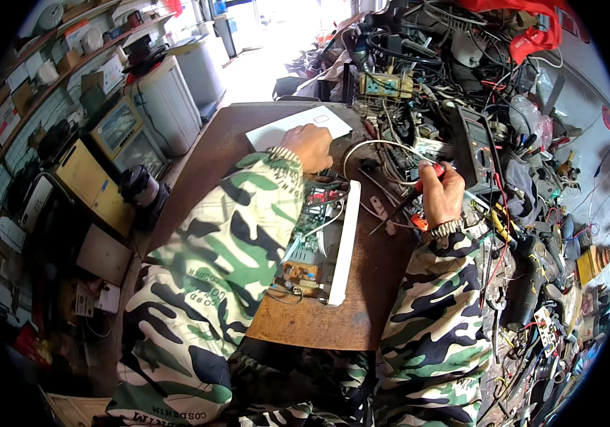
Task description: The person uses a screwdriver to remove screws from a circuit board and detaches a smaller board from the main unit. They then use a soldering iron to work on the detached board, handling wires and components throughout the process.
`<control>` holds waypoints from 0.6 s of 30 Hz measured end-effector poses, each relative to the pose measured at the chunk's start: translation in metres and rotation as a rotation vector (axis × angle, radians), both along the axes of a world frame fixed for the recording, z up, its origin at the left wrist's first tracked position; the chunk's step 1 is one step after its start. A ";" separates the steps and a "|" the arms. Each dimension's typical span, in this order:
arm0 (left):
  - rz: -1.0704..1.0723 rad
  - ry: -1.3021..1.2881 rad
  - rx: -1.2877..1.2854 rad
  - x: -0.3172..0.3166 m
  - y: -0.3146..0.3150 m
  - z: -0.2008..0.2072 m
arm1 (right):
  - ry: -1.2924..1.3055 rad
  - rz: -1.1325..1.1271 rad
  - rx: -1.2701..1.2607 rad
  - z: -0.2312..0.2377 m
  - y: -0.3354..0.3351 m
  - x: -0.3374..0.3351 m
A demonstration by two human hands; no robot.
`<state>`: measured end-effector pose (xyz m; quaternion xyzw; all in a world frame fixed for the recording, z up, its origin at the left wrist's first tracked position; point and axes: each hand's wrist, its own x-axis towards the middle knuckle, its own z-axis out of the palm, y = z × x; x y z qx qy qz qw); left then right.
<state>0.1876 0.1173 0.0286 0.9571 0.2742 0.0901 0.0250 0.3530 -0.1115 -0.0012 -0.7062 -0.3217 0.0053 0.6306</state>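
R hand (pixel 443 196) is closed round a red-handled tool (pixel 429 171), just right of the open unit, shaft slanting down-left toward the table; prob. a screwdriver or similar, can't confirm. L hand (pixel 310 148) is curled at the far end of the open unit, overlapping the near edge of a white panel (pixel 266 136) in view; can't tell if it's pinching smth or just resting, fingertips hidden.

The open unit (pixel 330 267) lies on the table (pixel 319 324) btwn the forearms. Status, my read: partway. Opening-up looks done, i.e. green board (pixel 310 233) & tan board (pixel 301 276) exposed, wires running over them. Closing up not done, w/ no cover over the boards. Can't tell if anything's been fixed.

Around the open unit: white strip (pixel 347 249) along its R edge; small pinkish part (pixel 379 207) on the table just R of that; multimeter (pixel 479 146) farther R, beyond the R hand; big cable heap (pixel 426 50) off the far R; shelves (pixel 70 60) well off to the far L.

In the way: L sleeve (pixel 226 235) hides the open unit's L side, & a loose white cable (pixel 365 142) loops past its far R corner, close to the R hand. Clutter crowds the R side, so elbow room there's prob. tight.
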 end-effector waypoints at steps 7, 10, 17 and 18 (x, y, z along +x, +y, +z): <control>0.006 -0.084 -0.106 -0.012 0.022 -0.011 | 0.039 0.009 -0.048 -0.002 0.005 -0.006; -0.053 -0.221 -0.131 -0.040 0.020 0.002 | -0.007 -0.011 -0.067 -0.010 0.010 -0.001; -0.157 -0.132 -0.497 -0.142 -0.066 0.051 | -0.066 -0.086 -0.276 -0.007 -0.006 0.006; -0.207 -0.138 -0.510 -0.158 -0.079 0.053 | -0.093 -0.097 -0.297 -0.006 -0.006 0.005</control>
